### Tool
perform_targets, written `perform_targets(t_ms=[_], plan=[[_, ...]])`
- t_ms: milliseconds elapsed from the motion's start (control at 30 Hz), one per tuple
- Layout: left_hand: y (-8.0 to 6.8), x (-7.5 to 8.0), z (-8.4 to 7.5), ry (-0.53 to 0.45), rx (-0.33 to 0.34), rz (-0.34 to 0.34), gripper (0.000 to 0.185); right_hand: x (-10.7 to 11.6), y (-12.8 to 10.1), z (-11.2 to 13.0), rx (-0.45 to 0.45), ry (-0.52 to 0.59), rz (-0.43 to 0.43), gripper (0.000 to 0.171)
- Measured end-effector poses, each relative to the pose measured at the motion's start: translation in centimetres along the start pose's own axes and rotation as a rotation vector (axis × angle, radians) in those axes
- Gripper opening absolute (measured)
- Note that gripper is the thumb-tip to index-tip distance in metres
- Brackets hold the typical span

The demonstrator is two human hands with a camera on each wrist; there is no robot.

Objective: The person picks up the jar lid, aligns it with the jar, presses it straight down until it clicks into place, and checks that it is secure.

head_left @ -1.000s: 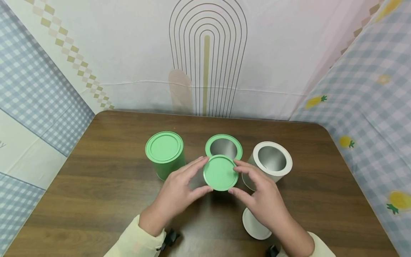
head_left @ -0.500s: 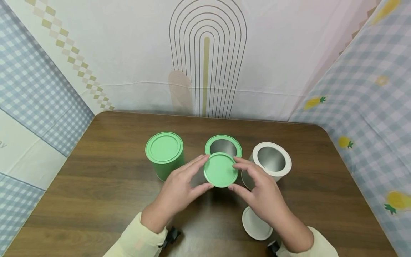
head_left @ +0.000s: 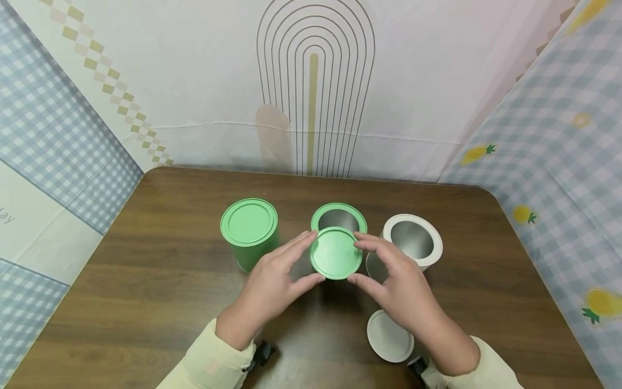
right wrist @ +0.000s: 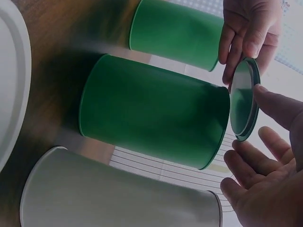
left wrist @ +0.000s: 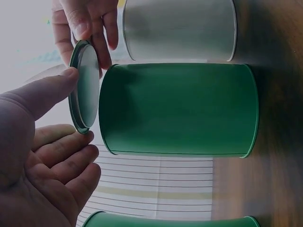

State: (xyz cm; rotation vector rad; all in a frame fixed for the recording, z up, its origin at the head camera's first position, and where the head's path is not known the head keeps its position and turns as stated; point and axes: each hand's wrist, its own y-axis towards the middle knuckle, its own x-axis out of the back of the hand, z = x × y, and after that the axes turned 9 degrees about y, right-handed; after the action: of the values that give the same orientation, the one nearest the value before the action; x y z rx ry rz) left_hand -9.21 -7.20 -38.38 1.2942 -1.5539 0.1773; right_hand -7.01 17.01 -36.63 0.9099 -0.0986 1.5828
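Head view: green lid held level between both hands, left hand pinching its left rim, right hand pinching its right rim. Lid sits just in front of and slightly above the open green tin, overlapping its near rim. Tin's axis is vertical; lid face is roughly parallel to the mouth. Both hands about equally near. Closed green tin to the left, open white tin to the right, white lid flat on the table.

Left wrist view: thumb and fingertips on the lid edge; lid just off the tin mouth, not seated.

Right wrist view: same gap; lid offset toward the hands from the tin, fingers curled on its rim.
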Motion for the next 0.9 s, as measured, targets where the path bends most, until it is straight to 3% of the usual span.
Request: perform_targets(t_ms=[633, 900], plan=[[1.1, -0.3, 0.0, -0.009, 0.012, 0.034, 0.072, 0.4, 0.8, -0.7, 0.028, 0.013, 0.007, 0.054], [1.4, -0.3, 0.1, 0.002, 0.01, 0.041, 0.073, 0.6, 1.1, -0.9, 0.009, -0.01, 0.023, 0.063]])
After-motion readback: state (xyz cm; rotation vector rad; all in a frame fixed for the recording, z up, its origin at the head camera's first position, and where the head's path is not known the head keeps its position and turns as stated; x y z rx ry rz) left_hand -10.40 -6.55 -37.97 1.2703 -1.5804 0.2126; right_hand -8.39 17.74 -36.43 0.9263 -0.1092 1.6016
